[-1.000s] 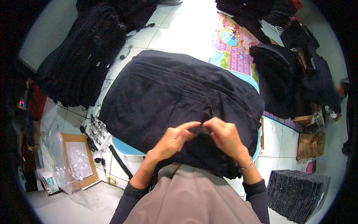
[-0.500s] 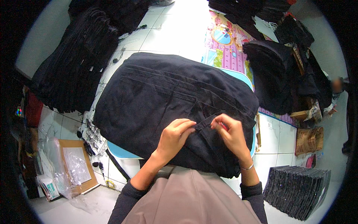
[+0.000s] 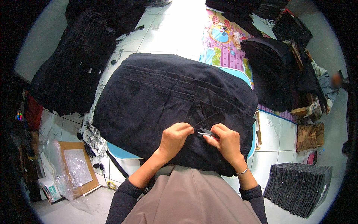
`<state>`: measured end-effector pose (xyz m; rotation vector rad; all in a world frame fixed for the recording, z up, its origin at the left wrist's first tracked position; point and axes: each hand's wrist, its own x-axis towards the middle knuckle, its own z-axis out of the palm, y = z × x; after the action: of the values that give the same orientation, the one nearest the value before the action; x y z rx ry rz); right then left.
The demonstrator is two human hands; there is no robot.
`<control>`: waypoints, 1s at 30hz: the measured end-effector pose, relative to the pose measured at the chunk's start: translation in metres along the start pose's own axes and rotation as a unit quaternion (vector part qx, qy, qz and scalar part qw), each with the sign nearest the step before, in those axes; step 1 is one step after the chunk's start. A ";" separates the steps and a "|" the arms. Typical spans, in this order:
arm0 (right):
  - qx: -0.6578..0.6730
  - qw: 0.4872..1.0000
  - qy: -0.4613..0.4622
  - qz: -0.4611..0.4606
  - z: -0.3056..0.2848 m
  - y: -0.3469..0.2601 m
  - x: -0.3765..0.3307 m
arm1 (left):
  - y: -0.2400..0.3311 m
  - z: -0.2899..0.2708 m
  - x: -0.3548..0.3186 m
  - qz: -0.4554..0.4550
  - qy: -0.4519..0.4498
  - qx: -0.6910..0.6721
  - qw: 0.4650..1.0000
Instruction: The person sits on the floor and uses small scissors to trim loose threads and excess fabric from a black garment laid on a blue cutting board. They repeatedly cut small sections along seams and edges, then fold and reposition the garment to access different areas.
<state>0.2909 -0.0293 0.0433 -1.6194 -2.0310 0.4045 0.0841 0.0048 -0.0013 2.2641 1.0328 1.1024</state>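
A black garment [image 3: 149, 108] with stitched seams and a pocket-like panel lies spread over a light blue board [image 3: 123, 152] in front of me. My left hand [image 3: 174, 139] is closed in a pinch at a folded edge of the cloth; the fingertips grip the fabric. Just right of it, my right hand [image 3: 226, 142] holds small thread snips [image 3: 204, 133], whose blades point left toward the pinched edge. The handle of the snips is mostly hidden in the fingers.
Tall piles of black cloth stand at the left [image 3: 71, 63] and right [image 3: 266, 74]. A colourful mat [image 3: 228, 48] lies beyond the board. Nearby are a stack of black folded pieces [image 3: 296, 189], a brown cardboard box [image 3: 310, 136] and a plastic-wrapped board [image 3: 67, 168].
My right hand has come down slightly and turned, bringing the snips into view beside the left fingertips. The left hand has shifted slightly downward, and the fabric corner between the hands now lies flatter.
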 end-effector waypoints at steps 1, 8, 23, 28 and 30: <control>-0.013 1.000 -0.006 -0.008 0.001 0.001 0.000 | -0.001 -0.001 0.000 -0.042 0.004 -0.044 0.998; -0.101 0.992 0.013 -0.075 0.015 0.005 0.006 | -0.006 -0.005 0.004 -0.116 0.003 -0.144 0.983; 0.201 0.968 0.102 0.113 0.007 0.010 0.013 | -0.016 -0.051 0.027 -0.214 0.134 -0.083 0.964; 0.190 0.966 0.108 0.139 0.010 0.014 0.014 | 0.005 -0.005 0.038 -0.020 -0.008 -0.079 0.997; 0.183 0.966 0.115 0.144 0.010 0.015 0.013 | 0.004 0.010 0.046 0.048 -0.069 -0.016 0.996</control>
<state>0.2949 -0.0120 0.0298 -1.6400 -1.4520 0.6234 0.1129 0.0372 0.0172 2.3481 0.8541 0.9773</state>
